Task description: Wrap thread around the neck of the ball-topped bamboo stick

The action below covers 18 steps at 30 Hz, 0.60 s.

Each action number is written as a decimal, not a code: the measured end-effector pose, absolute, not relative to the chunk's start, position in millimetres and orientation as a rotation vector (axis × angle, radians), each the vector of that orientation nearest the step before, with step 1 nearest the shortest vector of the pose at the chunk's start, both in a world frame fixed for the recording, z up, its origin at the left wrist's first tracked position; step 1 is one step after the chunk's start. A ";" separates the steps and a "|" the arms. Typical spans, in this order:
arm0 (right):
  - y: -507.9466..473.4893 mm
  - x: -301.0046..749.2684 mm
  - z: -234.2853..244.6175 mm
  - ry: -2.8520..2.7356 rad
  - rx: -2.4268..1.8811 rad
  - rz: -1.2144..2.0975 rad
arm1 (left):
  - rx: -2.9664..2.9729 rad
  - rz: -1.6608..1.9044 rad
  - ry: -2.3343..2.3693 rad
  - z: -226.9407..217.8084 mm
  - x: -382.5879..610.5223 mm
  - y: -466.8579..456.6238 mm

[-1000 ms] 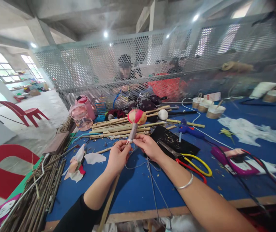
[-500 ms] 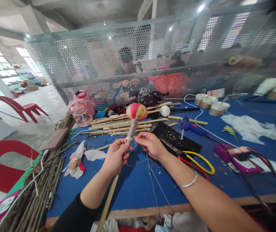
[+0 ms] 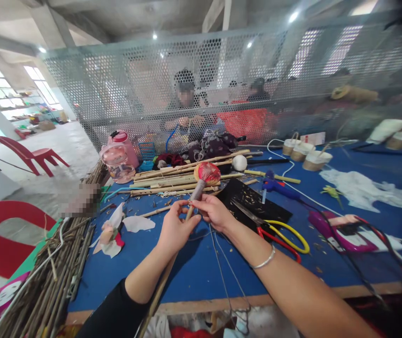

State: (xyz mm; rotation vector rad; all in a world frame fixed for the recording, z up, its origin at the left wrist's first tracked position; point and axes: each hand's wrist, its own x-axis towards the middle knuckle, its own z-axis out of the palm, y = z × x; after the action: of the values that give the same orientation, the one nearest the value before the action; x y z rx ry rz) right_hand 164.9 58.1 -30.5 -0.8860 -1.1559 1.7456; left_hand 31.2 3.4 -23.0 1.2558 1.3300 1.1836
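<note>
A light wooden stick (image 3: 158, 291) slants up from the table's front edge. Its top carries a round head (image 3: 207, 173) covered in red and yellow patterned fabric, above a neck (image 3: 197, 190) wrapped with grey cord. Below the wrapping, my left hand (image 3: 178, 230) is closed loosely round the stick, thumb to the right. My right hand (image 3: 217, 211) pinches at the lower end of the wrapped neck, its fingertips meeting the left hand's. Thin grey cord (image 3: 218, 263) trails from under the right hand past the table's front edge; the pinched bit is hidden.
Right of my hands lie scissors (image 3: 267, 225) with red and yellow handles and a black sheet (image 3: 253, 202). A blue glue gun (image 3: 278, 186) sits behind. Bamboo sticks (image 3: 173, 180), a pink jug (image 3: 119, 157) and a mesh screen (image 3: 127, 94) stand beyond; a person sits behind it.
The fabric head has tipped right and dropped lower, showing more red. My right hand has moved left against the neck, and my left hand's fingers have shifted round the stick.
</note>
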 end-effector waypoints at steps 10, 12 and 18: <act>53.8 162.4 -24.7 -1.247 -0.883 1.694 | 1.367 1.163 1.396 -20.5 27.1 2.7; 54.5 164.3 -23.9 -1.272 -0.872 1.695 | 1.334 1.199 1.367 -18.7 25.2 3.9; 53.1 169.8 -14.7 -1.254 -0.948 1.588 | 1.109 1.286 1.312 -13.0 19.1 8.9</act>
State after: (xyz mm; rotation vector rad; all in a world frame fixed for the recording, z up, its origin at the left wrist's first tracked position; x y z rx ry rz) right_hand 169.8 53.1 -14.7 -0.9484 -1.2536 1.5883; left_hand 19.1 8.9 -13.0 1.1092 1.3122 1.2864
